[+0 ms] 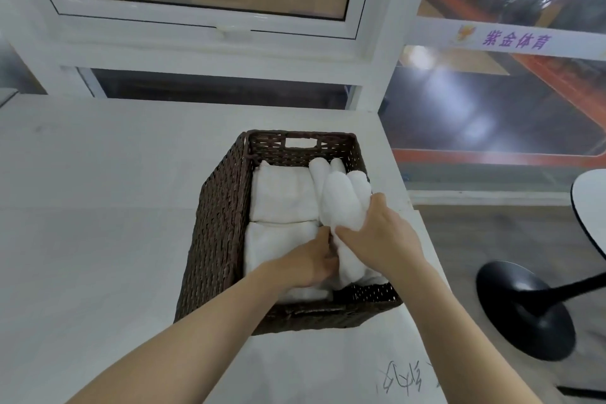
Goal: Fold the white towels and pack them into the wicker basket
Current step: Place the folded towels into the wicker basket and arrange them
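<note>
A dark brown wicker basket [219, 223] stands on the white table [98, 207], near its right edge. Two folded white towels lie flat in its left half, one at the back [282, 197] and one at the front [275, 246]. Rolled white towels [323, 170] fill the right half. My right hand [380, 236] grips a rolled white towel [344, 207] from above, inside the basket's right side. My left hand [311, 259] is down in the basket beside it, fingers curled against the roll's lower end; its fingertips are hidden.
A white window frame [210, 26] and wall rise behind the table. Right of the table edge is wooden floor with a black round stand base [524, 308] and the rim of a white round table [590, 207]. Handwriting [403, 377] marks the table's near part.
</note>
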Tool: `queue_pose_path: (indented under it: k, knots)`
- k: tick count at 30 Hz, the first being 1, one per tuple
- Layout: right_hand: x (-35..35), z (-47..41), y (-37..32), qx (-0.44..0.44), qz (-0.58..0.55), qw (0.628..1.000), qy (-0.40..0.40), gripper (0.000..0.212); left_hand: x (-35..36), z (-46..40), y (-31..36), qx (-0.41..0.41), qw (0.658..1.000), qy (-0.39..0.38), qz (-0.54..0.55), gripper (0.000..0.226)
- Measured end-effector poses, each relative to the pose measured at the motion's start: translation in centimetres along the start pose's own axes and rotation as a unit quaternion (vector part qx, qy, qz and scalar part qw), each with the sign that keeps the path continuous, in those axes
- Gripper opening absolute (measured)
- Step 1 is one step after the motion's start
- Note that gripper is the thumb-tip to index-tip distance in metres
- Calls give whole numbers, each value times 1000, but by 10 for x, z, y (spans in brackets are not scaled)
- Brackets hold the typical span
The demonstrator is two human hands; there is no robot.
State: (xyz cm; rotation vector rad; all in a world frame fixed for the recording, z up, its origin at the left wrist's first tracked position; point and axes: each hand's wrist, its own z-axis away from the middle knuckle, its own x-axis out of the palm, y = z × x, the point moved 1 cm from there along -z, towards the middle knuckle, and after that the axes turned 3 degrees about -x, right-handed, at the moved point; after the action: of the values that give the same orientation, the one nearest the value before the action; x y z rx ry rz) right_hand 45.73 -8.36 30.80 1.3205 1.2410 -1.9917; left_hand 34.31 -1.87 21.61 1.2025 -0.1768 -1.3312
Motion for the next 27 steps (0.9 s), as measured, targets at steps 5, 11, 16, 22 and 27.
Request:
queue_pose_path:
  k: [5, 11, 16, 22, 27]
  knots:
    - [0, 3, 4, 11, 6, 1000, -22, 50, 7, -5, -14, 15, 995, 20, 102, 80]
    - [5, 2, 3, 33, 45, 993, -107, 56, 3, 3, -6, -14, 985, -39, 170, 53]
    - [16, -8, 4, 29, 63, 995, -70, 55, 6, -15, 3, -56, 996, -28, 61, 59]
    - [24, -14, 12, -12, 85, 996, -14, 52, 24, -22, 20, -58, 986, 87, 129, 52]
    - [41, -12, 14, -71, 160, 984, -20, 59, 34, -23, 15, -27, 1000, 8, -11, 11]
